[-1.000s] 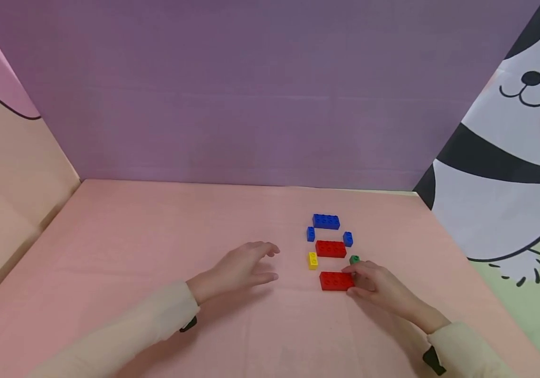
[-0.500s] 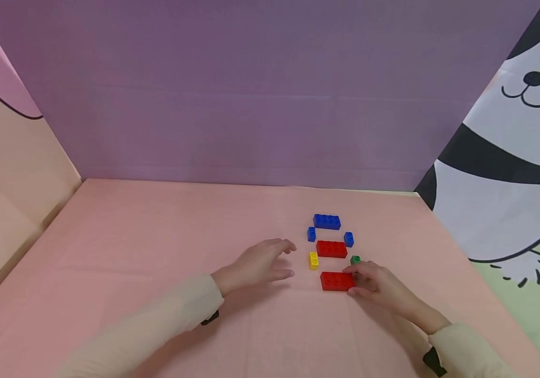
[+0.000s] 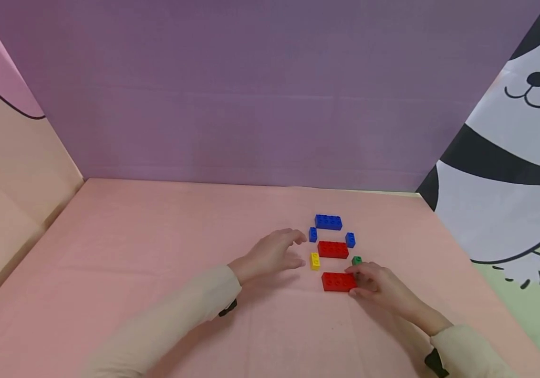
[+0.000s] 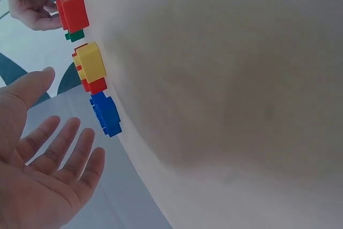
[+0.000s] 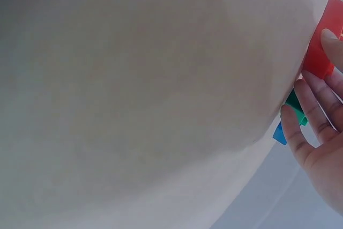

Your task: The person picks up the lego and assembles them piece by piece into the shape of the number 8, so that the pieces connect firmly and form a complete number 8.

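My right hand (image 3: 385, 290) pinches the right end of the nearest red toy brick (image 3: 336, 282), thumb on its near side; the brick sits on the table. In the right wrist view, the thumb lies against that red brick (image 5: 320, 52). My left hand (image 3: 272, 255) hovers just left of the yellow brick (image 3: 314, 261) and a small blue brick (image 3: 313, 234), holding nothing, with its fingers loosely bent. A green brick (image 3: 356, 260) shows partly behind my right fingers. Between the side bricks lies a second red brick (image 3: 333, 250).
Another small blue brick (image 3: 350, 240) stands at the right, and a long blue brick (image 3: 329, 222) lies farthest back. The pink tabletop (image 3: 156, 236) meets a purple back panel (image 3: 251, 105). A panda-printed panel (image 3: 511, 210) borders the right side.
My left hand has moved right and slightly away from me, coming close to the yellow and small blue bricks. My right hand stays at the nearest red brick.
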The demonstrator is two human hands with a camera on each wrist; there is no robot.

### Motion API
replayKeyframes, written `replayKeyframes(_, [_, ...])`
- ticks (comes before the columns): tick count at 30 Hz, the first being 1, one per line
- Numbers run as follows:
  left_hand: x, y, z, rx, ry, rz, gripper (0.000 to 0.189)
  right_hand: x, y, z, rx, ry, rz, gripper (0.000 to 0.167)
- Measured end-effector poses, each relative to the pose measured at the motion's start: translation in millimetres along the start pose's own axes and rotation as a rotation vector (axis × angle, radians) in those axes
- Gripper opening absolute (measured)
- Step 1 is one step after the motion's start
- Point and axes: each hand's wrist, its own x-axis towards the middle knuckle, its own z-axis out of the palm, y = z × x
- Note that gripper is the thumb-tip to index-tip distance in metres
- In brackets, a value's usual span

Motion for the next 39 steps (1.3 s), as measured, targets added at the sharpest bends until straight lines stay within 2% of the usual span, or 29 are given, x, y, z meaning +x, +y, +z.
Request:
replayKeyframes(9, [13.6, 4.5, 6.5, -0.118, -0.029, -0.008, 0.045, -1.7, 2, 1, 0.012, 0.002, -0.002, 0.041])
replayKeyframes(17, [21.5, 3.6, 18.6, -0.243, -0.041, -0.057, 0.042, -1.6, 2, 1, 0.03, 0.001, -0.004, 0.04])
replayKeyframes(30, [26.9, 6.0, 30.8, -0.172, -0.03, -0.088, 0.042, -1.6, 2, 1, 0.03, 0.008, 0.005, 0.04])
replayKeyframes(39, [31.9, 5.0, 36.1, -0.122, -0.011, -0.088, 0.037, -1.3, 2, 2, 0.051, 0.016, 0.013, 0.04])
